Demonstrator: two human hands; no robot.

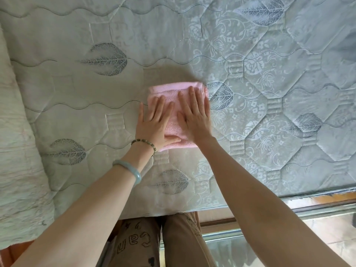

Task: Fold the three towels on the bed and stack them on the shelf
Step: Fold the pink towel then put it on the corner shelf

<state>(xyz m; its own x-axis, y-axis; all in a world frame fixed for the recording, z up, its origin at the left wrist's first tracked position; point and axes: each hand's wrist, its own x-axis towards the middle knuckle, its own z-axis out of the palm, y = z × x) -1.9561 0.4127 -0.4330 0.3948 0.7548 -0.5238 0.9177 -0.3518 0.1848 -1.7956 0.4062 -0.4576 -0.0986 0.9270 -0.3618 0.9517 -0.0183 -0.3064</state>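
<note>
Quilted mattress (pixel 77 89) fills nearly all I can see, with a rumpled pale cover (pixel 13 151) bunched along its left edge. On my left wrist sit a jade-coloured bangle (pixel 133 170) and a thin beaded bracelet (pixel 146 143). My left hand (pixel 154 122) lies flat and open on the left half of the pink towel (pixel 173 120), fingers spread, gripping nothing, only pressing down. The towel lies near the middle of the bed, toward my side, already folded into a compact thick rectangle with layered edges showing at its far end. My right hand (pixel 194 116) lies just as flat and spread on the right half, holding nothing either.

I judge the terry cloth soft, light and limp: it will sag and unfold if pinched at one corner. Better to slide both palms under the long sides, thumbs on top, and lift it as one block so the layers stay aligned. It should not slip; the pile grips skin well.

No other towel and no shelf are in view.
</note>
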